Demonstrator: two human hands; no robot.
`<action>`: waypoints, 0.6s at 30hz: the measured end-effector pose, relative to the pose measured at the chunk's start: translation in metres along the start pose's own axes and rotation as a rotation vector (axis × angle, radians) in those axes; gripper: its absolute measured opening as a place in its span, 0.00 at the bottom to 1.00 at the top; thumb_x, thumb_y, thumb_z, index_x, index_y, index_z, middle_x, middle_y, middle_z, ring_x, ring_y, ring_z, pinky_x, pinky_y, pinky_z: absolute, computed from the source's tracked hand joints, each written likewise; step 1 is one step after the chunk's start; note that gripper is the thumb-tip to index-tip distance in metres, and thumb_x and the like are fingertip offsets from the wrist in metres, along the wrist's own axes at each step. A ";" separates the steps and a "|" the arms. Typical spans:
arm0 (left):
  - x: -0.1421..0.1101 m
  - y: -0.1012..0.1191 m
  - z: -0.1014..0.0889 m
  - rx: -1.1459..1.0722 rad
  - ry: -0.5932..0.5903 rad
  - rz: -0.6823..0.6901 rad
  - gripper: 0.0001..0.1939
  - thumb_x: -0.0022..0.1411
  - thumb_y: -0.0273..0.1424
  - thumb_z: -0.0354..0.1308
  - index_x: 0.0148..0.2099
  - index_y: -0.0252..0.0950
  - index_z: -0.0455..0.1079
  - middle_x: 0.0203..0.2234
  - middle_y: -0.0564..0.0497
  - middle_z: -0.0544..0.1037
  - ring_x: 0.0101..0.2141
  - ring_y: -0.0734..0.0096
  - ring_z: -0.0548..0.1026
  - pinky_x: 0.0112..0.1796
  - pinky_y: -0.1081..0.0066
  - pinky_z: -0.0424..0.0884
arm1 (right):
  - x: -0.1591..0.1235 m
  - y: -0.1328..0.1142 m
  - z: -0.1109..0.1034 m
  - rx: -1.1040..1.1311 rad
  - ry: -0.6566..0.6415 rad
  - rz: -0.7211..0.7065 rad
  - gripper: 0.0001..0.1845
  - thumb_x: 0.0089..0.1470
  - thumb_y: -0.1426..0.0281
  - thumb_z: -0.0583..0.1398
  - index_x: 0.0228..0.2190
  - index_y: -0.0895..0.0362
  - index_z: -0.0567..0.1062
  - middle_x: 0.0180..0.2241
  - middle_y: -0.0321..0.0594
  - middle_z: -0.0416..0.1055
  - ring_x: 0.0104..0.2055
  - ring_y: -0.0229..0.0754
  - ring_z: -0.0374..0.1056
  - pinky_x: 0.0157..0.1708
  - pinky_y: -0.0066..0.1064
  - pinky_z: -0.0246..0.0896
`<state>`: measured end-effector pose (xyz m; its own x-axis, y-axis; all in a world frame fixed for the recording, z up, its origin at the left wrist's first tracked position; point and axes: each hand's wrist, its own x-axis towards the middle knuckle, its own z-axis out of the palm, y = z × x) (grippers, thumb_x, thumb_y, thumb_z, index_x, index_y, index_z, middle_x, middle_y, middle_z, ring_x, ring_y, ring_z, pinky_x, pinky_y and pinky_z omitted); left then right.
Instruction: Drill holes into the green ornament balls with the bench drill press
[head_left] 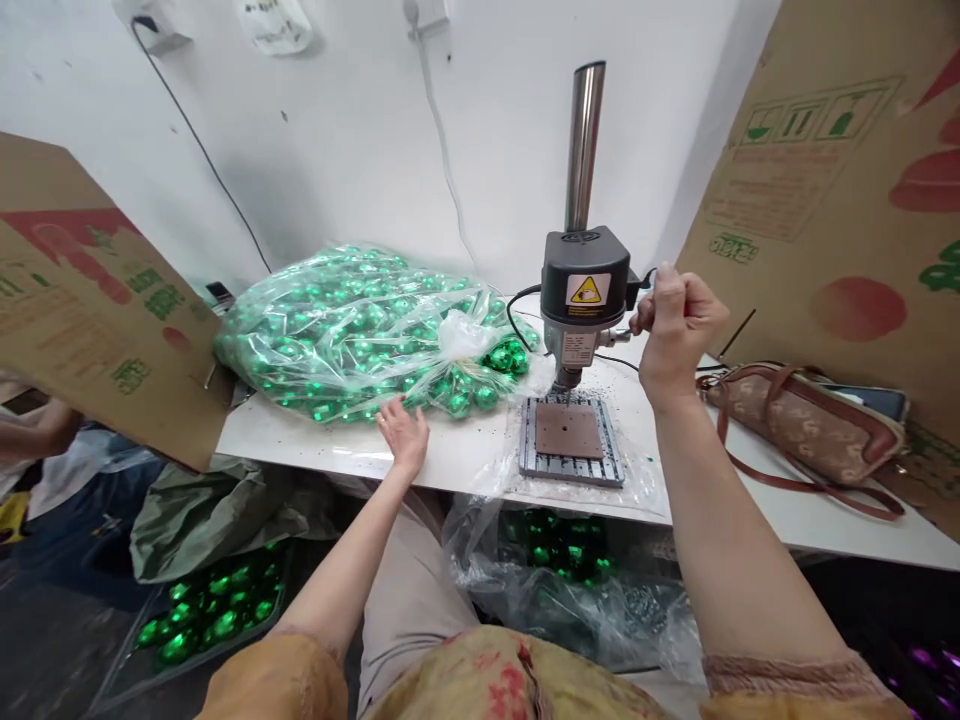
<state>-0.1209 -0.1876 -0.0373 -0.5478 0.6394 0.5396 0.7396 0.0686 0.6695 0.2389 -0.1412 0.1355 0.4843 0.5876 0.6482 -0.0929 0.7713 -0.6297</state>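
My right hand is closed in a fist round the feed handle of a small bench drill press. Below the drill's chuck lies a brown square plate with a dark hole in it, set on the slotted metal base. My left hand has its fingers spread at the front edge of a large clear plastic bag full of shiny green balls. Whether its fingertips touch the bag, I cannot tell. Several green balls show at the bag's gathered neck.
Cardboard sheets stand at the left and right. A brown handbag with a strap lies on the white table. Under it are clear plastic and more green balls. Another person's arm shows at far left.
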 end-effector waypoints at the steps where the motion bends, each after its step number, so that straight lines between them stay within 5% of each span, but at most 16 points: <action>1: -0.006 0.009 0.004 0.070 -0.023 0.087 0.16 0.65 0.31 0.56 0.53 0.31 0.70 0.56 0.29 0.73 0.65 0.38 0.65 0.67 0.36 0.56 | 0.000 0.000 0.000 -0.003 -0.003 0.002 0.31 0.55 0.49 0.64 0.18 0.52 0.55 0.14 0.26 0.53 0.16 0.28 0.50 0.16 0.29 0.47; 5: -0.008 0.058 0.036 0.254 -0.362 0.673 0.20 0.70 0.27 0.52 0.61 0.34 0.71 0.65 0.34 0.71 0.72 0.47 0.59 0.70 0.46 0.56 | -0.001 0.001 -0.002 -0.006 -0.010 0.011 0.31 0.55 0.49 0.64 0.17 0.53 0.56 0.14 0.27 0.54 0.17 0.29 0.50 0.17 0.30 0.47; 7: -0.001 0.081 0.056 0.326 -0.534 0.856 0.24 0.70 0.29 0.55 0.67 0.37 0.68 0.69 0.37 0.66 0.74 0.46 0.54 0.71 0.45 0.52 | -0.003 0.001 -0.003 -0.001 -0.012 0.015 0.30 0.55 0.50 0.64 0.17 0.53 0.57 0.14 0.27 0.53 0.17 0.29 0.51 0.18 0.30 0.48; 10: 0.013 0.098 0.079 0.501 -0.694 0.881 0.36 0.66 0.34 0.62 0.74 0.37 0.60 0.69 0.35 0.66 0.74 0.39 0.52 0.71 0.41 0.49 | -0.005 -0.001 -0.004 0.015 -0.012 0.017 0.29 0.55 0.52 0.64 0.16 0.54 0.58 0.14 0.28 0.53 0.17 0.30 0.52 0.19 0.31 0.49; 12: 0.019 0.099 0.088 0.582 -0.739 0.840 0.40 0.63 0.34 0.66 0.74 0.34 0.59 0.63 0.32 0.71 0.71 0.38 0.60 0.70 0.42 0.51 | -0.007 -0.003 -0.004 0.025 -0.015 0.021 0.29 0.54 0.53 0.65 0.15 0.53 0.59 0.14 0.28 0.54 0.17 0.30 0.52 0.19 0.31 0.50; 15: 0.019 0.089 0.089 0.607 -0.733 0.808 0.36 0.64 0.31 0.65 0.72 0.36 0.63 0.55 0.36 0.76 0.60 0.46 0.72 0.68 0.46 0.56 | -0.009 -0.006 -0.004 0.032 -0.016 0.033 0.29 0.54 0.53 0.65 0.15 0.53 0.59 0.14 0.29 0.54 0.17 0.32 0.52 0.19 0.32 0.50; 18: 0.012 0.077 0.082 0.594 -0.716 0.810 0.32 0.66 0.27 0.61 0.71 0.42 0.65 0.53 0.41 0.76 0.55 0.51 0.73 0.65 0.48 0.59 | -0.010 -0.008 -0.004 0.032 -0.011 0.037 0.29 0.54 0.53 0.65 0.15 0.53 0.60 0.14 0.30 0.54 0.17 0.32 0.53 0.19 0.32 0.50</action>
<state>-0.0386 -0.1119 -0.0211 0.3507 0.9219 0.1648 0.9314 -0.3249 -0.1643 0.2379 -0.1537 0.1324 0.4702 0.6186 0.6295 -0.1384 0.7561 -0.6396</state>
